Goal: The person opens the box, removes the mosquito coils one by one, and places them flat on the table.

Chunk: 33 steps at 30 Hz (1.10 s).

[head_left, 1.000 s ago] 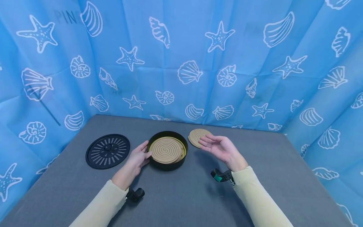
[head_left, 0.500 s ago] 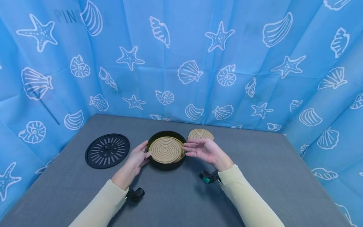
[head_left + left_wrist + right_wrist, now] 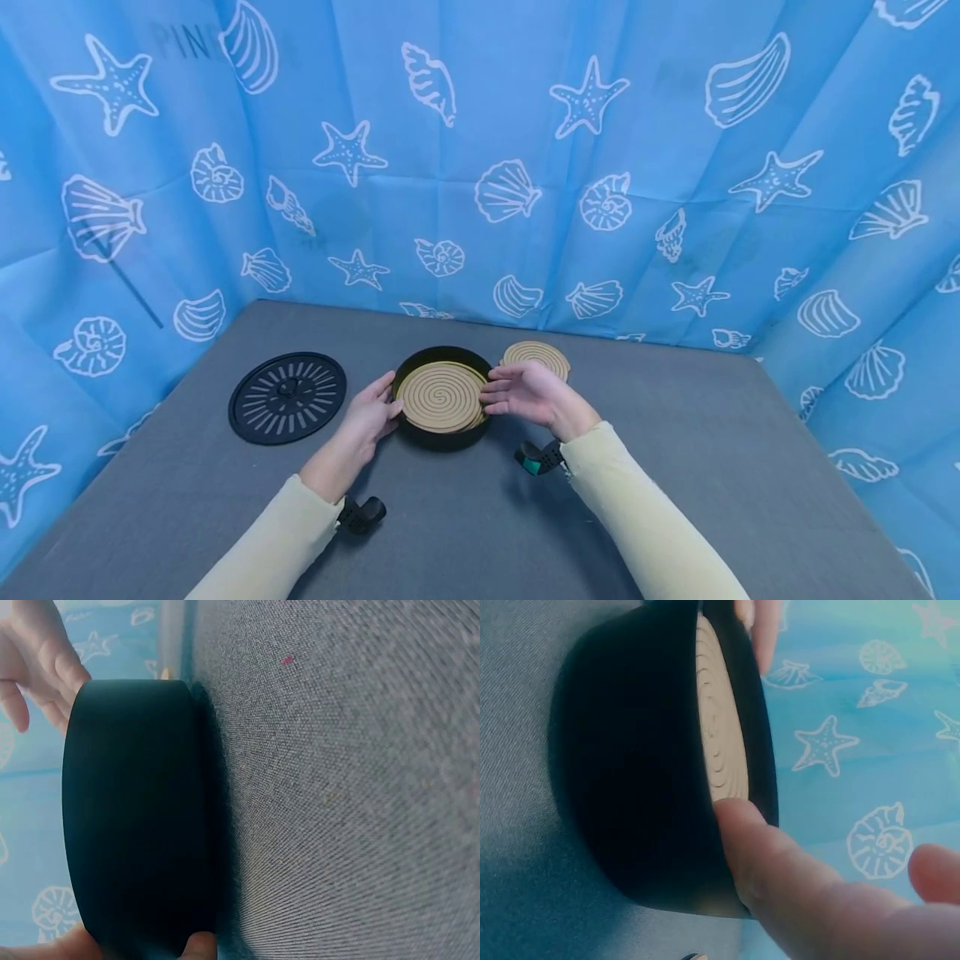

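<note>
A round black mosquito coil holder (image 3: 442, 441) rests on the grey cloth, with tan mosquito coils (image 3: 440, 397) stacked inside. My left hand (image 3: 366, 421) grips the holder's left side, thumb at the rim. At the opposite side, my right hand (image 3: 534, 395) has its fingers extended toward the rim. In the right wrist view, one right fingertip (image 3: 739, 814) touches the rim beside the coil's edge. Seen from the left wrist, the holder's dark wall (image 3: 139, 810) covers much of the view. Beneath the coils, the holder's bottom is hidden.
To the left lies a black slotted lid (image 3: 288, 397) with a small knob. Another tan coil (image 3: 537, 354) lies on the cloth behind my right hand, partly covered by it. A blue seashell-print curtain (image 3: 480, 167) surrounds the table's back and sides.
My right hand has moved left, from beside the loose coil to the holder's right rim. The left hand keeps its grip, and the holder has stayed in place.
</note>
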Available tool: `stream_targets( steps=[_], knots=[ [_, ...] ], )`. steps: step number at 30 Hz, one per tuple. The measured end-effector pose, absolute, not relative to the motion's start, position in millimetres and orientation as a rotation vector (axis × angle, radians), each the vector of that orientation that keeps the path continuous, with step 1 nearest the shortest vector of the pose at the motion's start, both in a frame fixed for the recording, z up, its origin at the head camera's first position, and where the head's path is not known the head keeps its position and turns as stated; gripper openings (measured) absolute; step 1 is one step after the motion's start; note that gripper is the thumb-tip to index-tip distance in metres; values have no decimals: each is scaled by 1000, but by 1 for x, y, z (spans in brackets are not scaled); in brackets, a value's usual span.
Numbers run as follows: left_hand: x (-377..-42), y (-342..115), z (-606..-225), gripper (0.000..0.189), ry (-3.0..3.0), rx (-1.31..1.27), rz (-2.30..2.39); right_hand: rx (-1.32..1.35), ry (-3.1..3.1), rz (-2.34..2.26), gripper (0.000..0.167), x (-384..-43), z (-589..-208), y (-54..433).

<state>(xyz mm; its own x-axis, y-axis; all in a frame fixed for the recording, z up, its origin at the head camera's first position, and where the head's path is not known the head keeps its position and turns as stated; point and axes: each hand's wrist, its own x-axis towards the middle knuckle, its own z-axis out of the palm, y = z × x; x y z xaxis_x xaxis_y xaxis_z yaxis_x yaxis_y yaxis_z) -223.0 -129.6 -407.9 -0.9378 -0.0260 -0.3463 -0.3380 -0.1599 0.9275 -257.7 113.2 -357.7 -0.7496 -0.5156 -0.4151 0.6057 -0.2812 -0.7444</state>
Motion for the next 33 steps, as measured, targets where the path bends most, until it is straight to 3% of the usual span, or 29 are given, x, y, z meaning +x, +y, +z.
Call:
stream_targets(
  steps=[33],
  knots=[
    [-223,-133,-408,58,1858,-416,2191,123,1356,-1971,53,-261,-360,115]
  ],
)
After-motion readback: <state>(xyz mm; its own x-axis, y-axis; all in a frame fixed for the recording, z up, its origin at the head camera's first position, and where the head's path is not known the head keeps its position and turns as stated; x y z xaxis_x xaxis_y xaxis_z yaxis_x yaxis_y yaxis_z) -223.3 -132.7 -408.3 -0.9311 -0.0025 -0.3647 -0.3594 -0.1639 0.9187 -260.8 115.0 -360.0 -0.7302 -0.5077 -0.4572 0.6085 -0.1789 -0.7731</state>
